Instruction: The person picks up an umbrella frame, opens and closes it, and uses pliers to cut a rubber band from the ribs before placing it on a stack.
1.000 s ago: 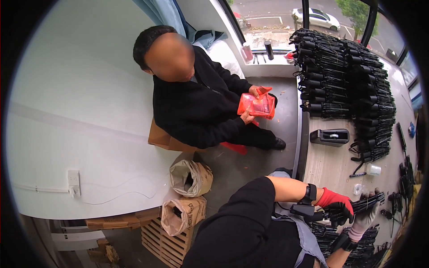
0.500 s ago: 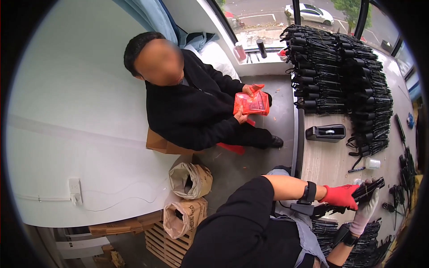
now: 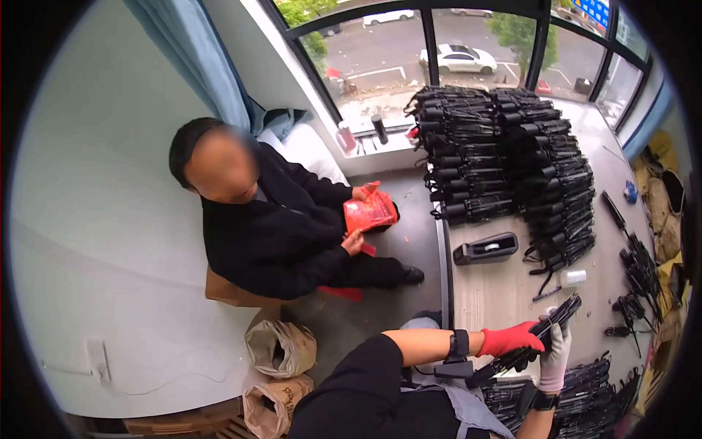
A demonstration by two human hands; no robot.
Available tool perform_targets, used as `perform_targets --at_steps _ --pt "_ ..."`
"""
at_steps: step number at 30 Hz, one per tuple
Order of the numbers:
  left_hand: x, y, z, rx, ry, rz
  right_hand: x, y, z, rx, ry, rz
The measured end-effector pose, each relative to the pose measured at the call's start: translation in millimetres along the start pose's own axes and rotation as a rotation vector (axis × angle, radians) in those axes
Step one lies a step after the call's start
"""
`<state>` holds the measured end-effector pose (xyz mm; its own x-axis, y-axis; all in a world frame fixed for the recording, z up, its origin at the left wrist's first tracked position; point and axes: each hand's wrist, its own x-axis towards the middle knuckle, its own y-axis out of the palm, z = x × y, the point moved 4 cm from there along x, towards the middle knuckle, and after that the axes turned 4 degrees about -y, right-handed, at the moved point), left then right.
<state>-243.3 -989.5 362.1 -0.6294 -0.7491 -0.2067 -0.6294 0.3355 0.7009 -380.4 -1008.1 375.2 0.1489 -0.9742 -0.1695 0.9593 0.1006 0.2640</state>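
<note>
Over the table (image 3: 468, 285) I hold a black folded umbrella frame (image 3: 564, 312), slanting from lower left to upper right. My left hand (image 3: 514, 340), in a red glove, is wrapped round its middle. On its right side, my right hand (image 3: 557, 350) in a whitish glove closes on the same frame; its fingers are partly hidden. Below my hands lies a pile of similar umbrella frames (image 3: 592, 391). A white roll (image 3: 573, 278) and a black pen (image 3: 546, 294) lie just beyond.
A large stack of umbrella frames (image 3: 504, 161) fills the table's far part, behind a tape dispenser (image 3: 485, 249). Loose frames (image 3: 638, 278) lie at the right. To the left, a seated person (image 3: 270, 227) holds a red plastic bag (image 3: 369, 212). Paper sacks (image 3: 281, 350) stand below.
The view has swung up and right, showing more of the window. The umbrella frame has been tilted more upright, both my hands still on it.
</note>
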Motion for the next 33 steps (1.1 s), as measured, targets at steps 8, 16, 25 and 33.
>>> perform_targets --at_steps 8,16,25,33 --pt "2 18 5 0.063 -0.057 0.101 -7 1 14 0.01 -0.047 0.056" --pt "-14 20 -11 0.041 -0.03 -0.022 -1 0 5 0.041 0.017 0.099" --pt "-24 9 -8 0.048 0.034 -0.219 2 8 -4 -0.23 -0.007 0.003" --pt "-11 -8 12 0.273 0.137 -0.384 0 29 5 -0.296 -0.016 0.034"
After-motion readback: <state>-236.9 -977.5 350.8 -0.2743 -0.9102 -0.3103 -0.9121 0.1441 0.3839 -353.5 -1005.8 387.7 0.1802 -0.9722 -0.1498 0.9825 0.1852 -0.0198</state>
